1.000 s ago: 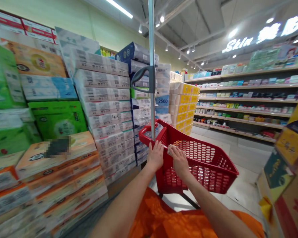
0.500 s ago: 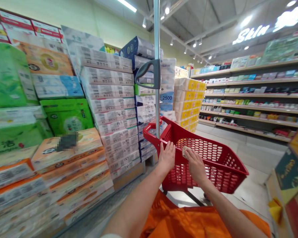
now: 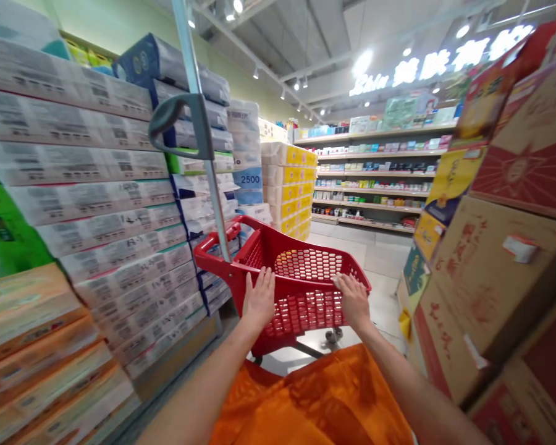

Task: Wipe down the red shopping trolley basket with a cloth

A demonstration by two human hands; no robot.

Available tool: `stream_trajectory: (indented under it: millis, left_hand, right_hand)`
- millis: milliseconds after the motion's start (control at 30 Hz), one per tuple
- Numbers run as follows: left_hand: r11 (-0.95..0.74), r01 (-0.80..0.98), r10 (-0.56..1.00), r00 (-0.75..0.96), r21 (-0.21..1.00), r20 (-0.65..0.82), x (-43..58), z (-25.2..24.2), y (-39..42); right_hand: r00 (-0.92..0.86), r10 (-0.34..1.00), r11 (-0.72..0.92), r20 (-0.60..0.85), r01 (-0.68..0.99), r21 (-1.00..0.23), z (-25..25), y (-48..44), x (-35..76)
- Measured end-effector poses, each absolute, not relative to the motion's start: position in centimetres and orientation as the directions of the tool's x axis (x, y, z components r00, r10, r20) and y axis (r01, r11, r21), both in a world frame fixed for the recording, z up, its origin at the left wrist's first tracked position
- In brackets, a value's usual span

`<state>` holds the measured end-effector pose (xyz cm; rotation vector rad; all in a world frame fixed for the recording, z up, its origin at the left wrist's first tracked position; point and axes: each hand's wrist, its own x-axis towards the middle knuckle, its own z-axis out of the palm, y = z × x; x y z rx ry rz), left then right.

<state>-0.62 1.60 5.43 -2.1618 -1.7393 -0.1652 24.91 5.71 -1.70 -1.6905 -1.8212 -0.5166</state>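
A red plastic shopping cart stands before me, with a perforated basket and a tall metal pole rising near its handle. The pole carries a grey loop handle. My left hand rests on the cart's near side rim, fingers stretched out and thumb apart, holding nothing. Farther along the same rim, toward the front end, my right hand is closed on a small pale cloth, pressed against the rim. Most of the cloth is hidden under the fingers.
Stacked white tissue packs line the left, with orange packs below. Yellow-and-white packs stand beyond the cart. Cardboard cartons are piled close on the right. Shelves of small goods stretch across the back.
My right hand has slid with the cloth along the rim toward the cart's front, away from my left hand. The view has turned right, bringing the cartons in.
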Motion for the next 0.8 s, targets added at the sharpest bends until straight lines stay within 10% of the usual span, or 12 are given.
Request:
stream_trajectory:
  millis: [133,367,567,800]
  left_hand:
    - [-0.145,0.966,0.93,0.207,-0.215,0.304,-0.4,5.6,1.6]
    - [-0.131,0.965,0.935,0.196,-0.227,0.294,-0.2,5.8,1.4]
    - [-0.141,0.964,0.938,0.203,-0.226,0.28,-0.2,5.8,1.3]
    - [-0.139,0.963,0.935,0.204,-0.231,0.29,-0.1,5.6,1.2]
  right_hand:
    - [0.261,0.752,-0.097,0.605,0.952,-0.29,-2.7,5.6,29.9]
    - [-0.109,0.664,0.365,0.74,0.911,-0.193,-3.2,5.9,24.6]
    - [0.187,0.66,0.131,0.727,0.925,-0.357,-3.2,6.3,25.3]
    - [-0.182,0.588,0.482,0.788,0.861,-0.16,-3.0,5.7,19.9]
